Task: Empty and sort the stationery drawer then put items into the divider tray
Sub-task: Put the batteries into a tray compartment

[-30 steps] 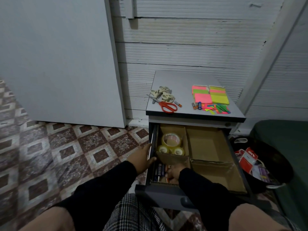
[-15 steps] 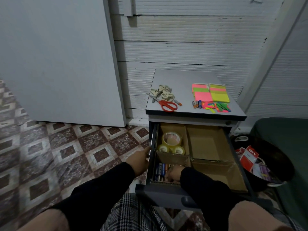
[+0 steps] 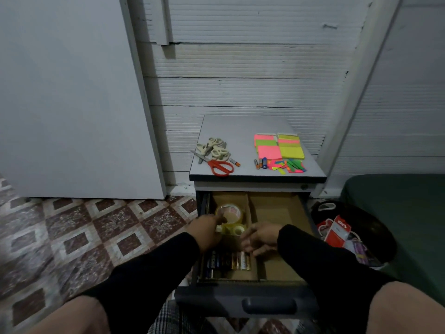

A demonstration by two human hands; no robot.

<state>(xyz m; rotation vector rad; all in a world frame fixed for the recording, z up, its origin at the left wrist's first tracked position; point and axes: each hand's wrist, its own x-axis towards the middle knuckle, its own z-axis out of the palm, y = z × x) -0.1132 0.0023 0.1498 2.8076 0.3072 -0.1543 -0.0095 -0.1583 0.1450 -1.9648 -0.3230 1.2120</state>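
Drawer [image 3: 269,306]: cardboard tray [image 3: 281,213] is sitting inside.
Back-left compartment: round clear tape rolls [image 3: 230,213].
Front-left compartment: cylindrical batteries [image 3: 228,260].
My left hand [image 3: 204,231]: fingers are touching the tape; grip unclear.
My right hand [image 3: 261,238]: fingers are hanging relaxed over the batteries.

I see the grey cabinet top [image 3: 243,127] carrying two groups. Left of the sticky-note pads [image 3: 278,146] lie the red-handled scissors [image 3: 218,166], with a heap of beige scissors [image 3: 213,148] just behind them and one small battery [image 3: 234,162] just beside them. In front of the pads lie several batteries [image 3: 260,163] and loose coloured flags [image 3: 287,165].
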